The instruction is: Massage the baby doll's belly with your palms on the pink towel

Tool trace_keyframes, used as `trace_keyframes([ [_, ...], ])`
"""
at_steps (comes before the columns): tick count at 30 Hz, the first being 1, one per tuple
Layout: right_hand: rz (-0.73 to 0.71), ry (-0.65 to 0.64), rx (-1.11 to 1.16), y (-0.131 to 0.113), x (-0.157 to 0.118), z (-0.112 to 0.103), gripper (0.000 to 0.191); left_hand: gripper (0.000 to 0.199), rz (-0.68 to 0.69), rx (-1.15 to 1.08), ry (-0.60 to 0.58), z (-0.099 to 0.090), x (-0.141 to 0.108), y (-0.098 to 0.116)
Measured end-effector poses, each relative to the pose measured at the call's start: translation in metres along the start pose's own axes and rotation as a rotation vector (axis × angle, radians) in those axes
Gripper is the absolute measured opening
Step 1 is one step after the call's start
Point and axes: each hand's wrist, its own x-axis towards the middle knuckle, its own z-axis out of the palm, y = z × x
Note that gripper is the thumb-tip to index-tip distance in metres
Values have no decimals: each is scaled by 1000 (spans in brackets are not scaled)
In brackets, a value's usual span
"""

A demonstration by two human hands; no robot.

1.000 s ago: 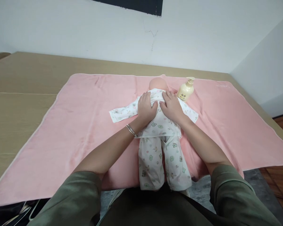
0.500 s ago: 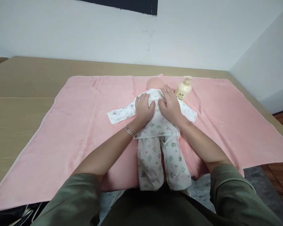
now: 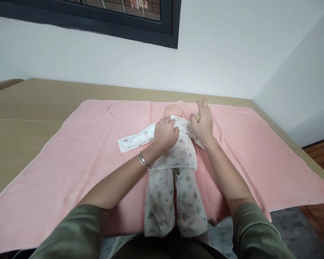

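Observation:
A doll in white printed clothes [image 3: 175,154] lies on a pink blanket [image 3: 97,144], its bare round head [image 3: 174,110] toward the wall. On the doll's upper body rests my left hand [image 3: 166,134], its fingers curled at the shoulder with part of them hidden. A silver bracelet [image 3: 144,160] circles that wrist. My right hand [image 3: 203,124] is raised beside the doll's shoulder on the right, fingers stretched out, holding nothing. Behind it a pale yellow bottle [image 3: 197,117] is almost wholly hidden.
The blanket covers much of a wooden table [image 3: 21,115], whose back edge meets a white wall [image 3: 218,54]. A dark window frame [image 3: 167,34] is above. Brown wood panelling [image 3: 321,158] stands at the right, beyond the table edge.
My right hand has lifted off the doll's back and moved right, now in front of the bottle. My left hand stays on the doll. The view has tilted up, showing more window.

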Motion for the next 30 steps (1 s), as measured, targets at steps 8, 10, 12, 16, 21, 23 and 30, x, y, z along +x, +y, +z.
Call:
trace_keyframes([
  [8,26,-108,-109,34,15,2,64,58,-385,-1276,-135,12,62,51],
  [10,-6,-114,-211,31,16,4,57,66,-542,-1558,-290,12,78,56],
  [12,-14,-77,-284,27,18,6,50,69,-598,-1707,-365,10,88,58],
  [16,32,-8,-325,19,26,11,43,71,-591,-1674,-439,9,95,56],
  [21,112,29,-320,13,31,13,40,75,-479,-1388,-448,3,82,43],
  [23,136,39,-314,11,30,14,40,73,-474,-1375,-451,-7,71,36],
  [30,172,96,-357,3,24,18,40,64,-476,-1360,-495,-63,27,19],
])
